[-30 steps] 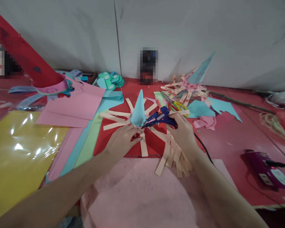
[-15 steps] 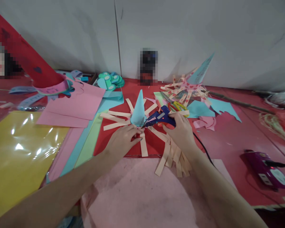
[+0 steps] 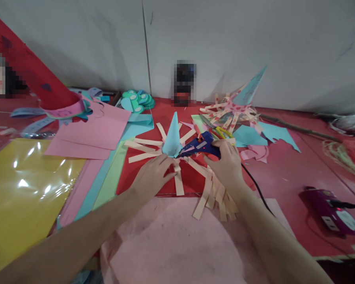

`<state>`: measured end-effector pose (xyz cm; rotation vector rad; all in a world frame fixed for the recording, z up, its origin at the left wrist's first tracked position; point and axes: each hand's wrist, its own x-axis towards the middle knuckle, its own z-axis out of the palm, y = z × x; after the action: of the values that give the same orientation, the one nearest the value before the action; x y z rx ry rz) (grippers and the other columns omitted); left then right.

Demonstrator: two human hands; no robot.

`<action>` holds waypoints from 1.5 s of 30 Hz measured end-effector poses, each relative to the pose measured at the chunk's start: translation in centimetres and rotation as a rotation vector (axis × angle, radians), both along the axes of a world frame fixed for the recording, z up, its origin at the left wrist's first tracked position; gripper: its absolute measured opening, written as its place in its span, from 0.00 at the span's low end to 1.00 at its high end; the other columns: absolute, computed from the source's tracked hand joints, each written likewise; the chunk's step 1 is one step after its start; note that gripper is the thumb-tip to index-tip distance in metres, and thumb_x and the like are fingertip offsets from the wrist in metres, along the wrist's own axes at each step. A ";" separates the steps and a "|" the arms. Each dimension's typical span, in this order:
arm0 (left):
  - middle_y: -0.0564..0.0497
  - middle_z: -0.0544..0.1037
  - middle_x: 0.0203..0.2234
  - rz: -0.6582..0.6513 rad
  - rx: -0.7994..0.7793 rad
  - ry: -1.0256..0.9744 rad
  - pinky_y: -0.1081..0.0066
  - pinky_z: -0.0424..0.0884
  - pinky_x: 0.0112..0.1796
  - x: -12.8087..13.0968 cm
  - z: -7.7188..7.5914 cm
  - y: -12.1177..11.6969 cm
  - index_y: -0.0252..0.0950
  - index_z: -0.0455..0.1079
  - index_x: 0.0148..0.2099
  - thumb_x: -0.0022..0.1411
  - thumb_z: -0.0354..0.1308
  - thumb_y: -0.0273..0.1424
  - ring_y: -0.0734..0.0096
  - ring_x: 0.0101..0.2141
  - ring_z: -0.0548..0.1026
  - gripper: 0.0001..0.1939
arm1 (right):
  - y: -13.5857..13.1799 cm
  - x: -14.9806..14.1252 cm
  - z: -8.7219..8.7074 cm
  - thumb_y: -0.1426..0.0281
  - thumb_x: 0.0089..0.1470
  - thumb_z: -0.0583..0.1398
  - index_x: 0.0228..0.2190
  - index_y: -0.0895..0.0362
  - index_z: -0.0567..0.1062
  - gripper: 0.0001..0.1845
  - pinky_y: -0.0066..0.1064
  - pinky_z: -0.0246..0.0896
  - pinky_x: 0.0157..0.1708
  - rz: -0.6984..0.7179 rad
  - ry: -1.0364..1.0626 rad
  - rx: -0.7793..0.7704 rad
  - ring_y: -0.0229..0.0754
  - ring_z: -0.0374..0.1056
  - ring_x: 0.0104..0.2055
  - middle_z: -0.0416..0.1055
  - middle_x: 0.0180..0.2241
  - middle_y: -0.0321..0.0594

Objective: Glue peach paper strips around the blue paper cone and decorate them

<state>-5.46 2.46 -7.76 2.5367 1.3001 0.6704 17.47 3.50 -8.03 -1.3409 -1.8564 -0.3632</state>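
A light-blue paper cone stands upright on red paper, with cream paper strips fanning out around its base. My left hand is closed at the near side of the base, its thumb and fingers on one cream paper strip that points toward me. In my right hand is a blue glue gun, its nozzle close to the foot of the cone. Whether the nozzle touches the paper I cannot tell. Loose cream strips lie below my right wrist.
Yellow-handled scissors and another decorated cone lie behind the glue gun. Pink sheets and a wrapped yellow sheet are at left. A purple power strip sits at right; the gun's black cord trails near my right forearm.
The glue gun and my right hand have shifted very slightly. My left fingers have moved a little at the near strip, whose inner end now shows bent up. The rest looks unchanged.
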 end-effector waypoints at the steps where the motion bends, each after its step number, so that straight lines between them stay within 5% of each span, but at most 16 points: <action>1: 0.51 0.74 0.34 -0.011 0.051 0.006 0.68 0.70 0.37 0.0 0.0 0.0 0.37 0.65 0.38 0.61 0.57 0.31 0.66 0.37 0.74 0.05 | 0.0 -0.1 0.1 0.71 0.48 0.60 0.33 0.53 0.64 0.10 0.38 0.62 0.37 0.001 -0.005 0.011 0.47 0.70 0.36 0.72 0.30 0.39; 7: 0.44 0.74 0.39 -0.036 0.450 -0.082 0.62 0.70 0.43 -0.1 0.4 -0.3 0.34 0.63 0.47 0.63 0.55 0.35 0.61 0.42 0.72 0.13 | -0.2 -0.3 0.5 0.71 0.49 0.60 0.34 0.53 0.64 0.10 0.37 0.60 0.37 0.024 -0.059 0.065 0.46 0.70 0.36 0.73 0.30 0.38; 12: 0.38 0.68 0.51 -0.048 0.566 -0.039 0.54 0.64 0.52 0.2 1.1 -0.7 0.36 0.60 0.55 0.62 0.54 0.31 0.55 0.53 0.66 0.19 | -0.6 -0.4 0.8 0.71 0.50 0.61 0.34 0.53 0.64 0.11 0.37 0.59 0.37 0.043 -0.123 0.065 0.46 0.70 0.38 0.74 0.34 0.40; 17: 0.40 0.68 0.53 -0.023 0.525 0.008 0.51 0.58 0.57 0.4 0.8 -0.6 0.37 0.59 0.56 0.63 0.53 0.29 0.57 0.56 0.65 0.19 | -0.7 -0.4 1.0 0.70 0.51 0.60 0.35 0.53 0.65 0.09 0.37 0.57 0.37 0.020 -0.150 0.043 0.47 0.70 0.38 0.75 0.34 0.40; 31: 0.44 0.72 0.50 0.011 0.416 -0.136 0.54 0.61 0.56 0.4 0.3 -0.3 0.35 0.52 0.60 0.64 0.44 0.22 0.63 0.53 0.67 0.22 | -0.9 -0.5 1.3 0.73 0.48 0.62 0.34 0.53 0.64 0.12 0.36 0.54 0.40 0.022 -0.159 0.029 0.44 0.70 0.37 0.75 0.33 0.37; 39: 0.45 0.74 0.37 0.115 0.214 0.025 0.58 0.69 0.42 0.5 0.1 -0.4 0.34 0.65 0.45 0.64 0.51 0.33 0.58 0.41 0.72 0.10 | -0.7 -0.5 1.2 0.72 0.49 0.61 0.34 0.53 0.65 0.10 0.37 0.52 0.40 0.020 -0.163 -0.002 0.45 0.68 0.38 0.74 0.33 0.38; 45: 0.48 0.73 0.38 0.103 0.026 0.092 0.58 0.68 0.45 0.5 -0.5 -0.1 0.35 0.67 0.41 0.59 0.58 0.35 0.59 0.45 0.70 0.10 | -0.7 -0.4 0.9 0.68 0.49 0.62 0.35 0.52 0.65 0.11 0.38 0.53 0.41 -0.007 -0.130 -0.033 0.46 0.68 0.38 0.74 0.33 0.38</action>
<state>-4.94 2.38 -8.21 2.5634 1.4700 0.6002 17.11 2.77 -7.08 -1.3749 -1.9730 -0.4344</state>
